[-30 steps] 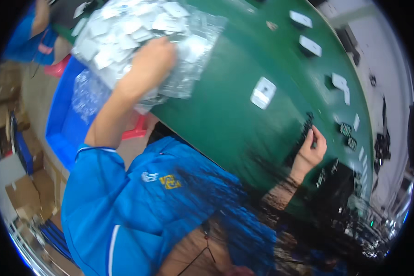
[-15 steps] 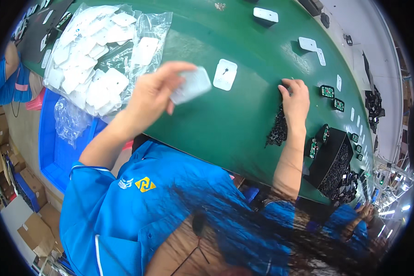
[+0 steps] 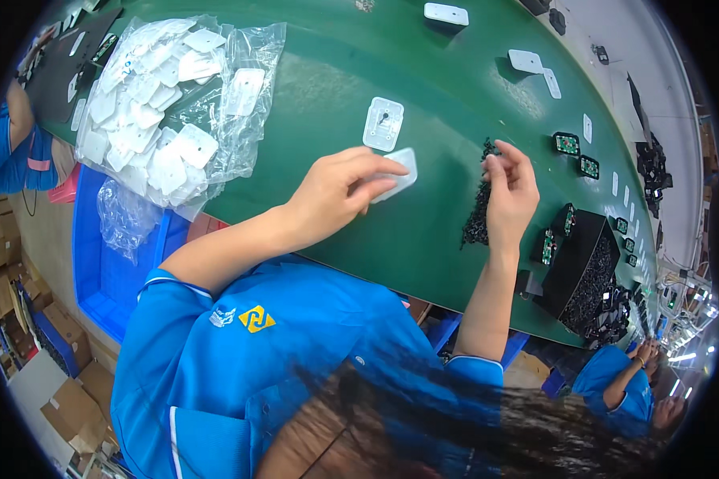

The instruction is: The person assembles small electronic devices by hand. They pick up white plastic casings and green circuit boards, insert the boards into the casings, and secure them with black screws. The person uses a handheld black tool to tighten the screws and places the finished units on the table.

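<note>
My left hand (image 3: 335,194) pinches a white plastic cover (image 3: 401,172) by its edge and holds it over the green table. Just beyond it, another white rectangular cover (image 3: 383,134) lies flat, with a small dark part at its middle. My right hand (image 3: 513,191) is beside a narrow heap of tiny black parts (image 3: 477,217), thumb and index finger drawn together at its far end. Whatever sits between those fingertips is too small to make out.
A clear bag of white covers (image 3: 148,104) spreads at the left, above a blue bin (image 3: 104,275). To the right are green circuit boards in black housings (image 3: 567,144) and a black box of small black parts (image 3: 587,275). Other people sit at both sides.
My left hand has carried the white cover to the right, nearer the cover lying on the table. My right hand stays by the black parts, its fingers slightly shifted.
</note>
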